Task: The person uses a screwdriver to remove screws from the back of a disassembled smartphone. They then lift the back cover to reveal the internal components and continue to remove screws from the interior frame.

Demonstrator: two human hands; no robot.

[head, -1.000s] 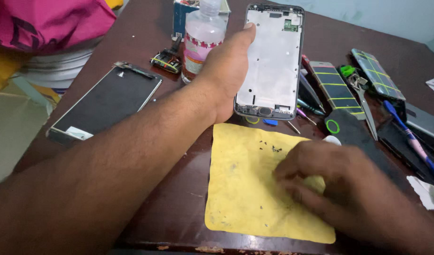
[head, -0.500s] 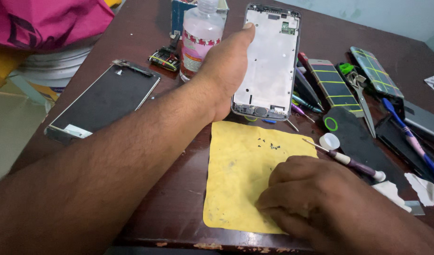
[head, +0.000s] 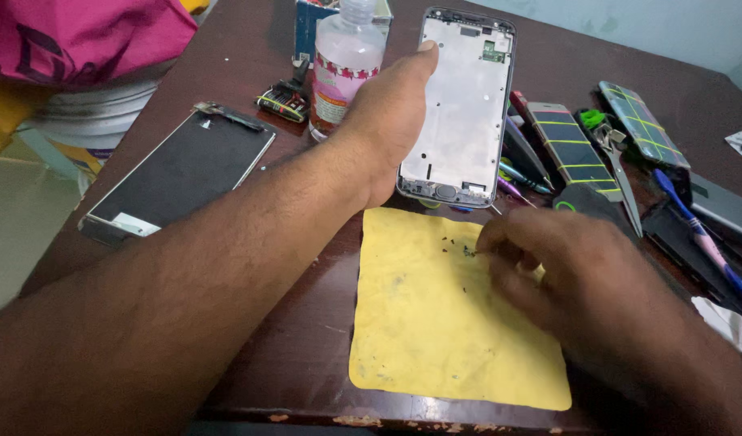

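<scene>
A dark brown wooden table [head: 250,81] serves as a phone repair bench, seen from above by the person at work. A detached black display panel [head: 181,173] lies at the left, well apart from the action. At the centre front a yellow cloth [head: 444,323] is spread flat near the table's edge, a scatter of tiny dark screws [head: 460,246] resting near its top edge.

The left hand [head: 387,121] grips a silver phone mid-frame [head: 468,105] by its left edge, fingers wrapped closed behind it and the thumb along the side, holding it tilted up just above the cloth's far edge. The right hand [head: 549,266] hovers over the cloth's upper right, fingertips drawn together beside the screws; motion blur makes it impossible to tell whether it has one pinched.

Behind the frame stands a clear plastic bottle [head: 345,60] with a pink-patterned label. To the right lie two battery-like cells with yellow-green stripes [head: 569,145], a pair of scissors [head: 617,161], and a blue-handled toothbrush [head: 694,234].

Judged from the scene, lifting such small screws calls for a light, precise pinch straight down, keeping the cloth still so the rest do not roll, and holding the frame steady and level.
</scene>
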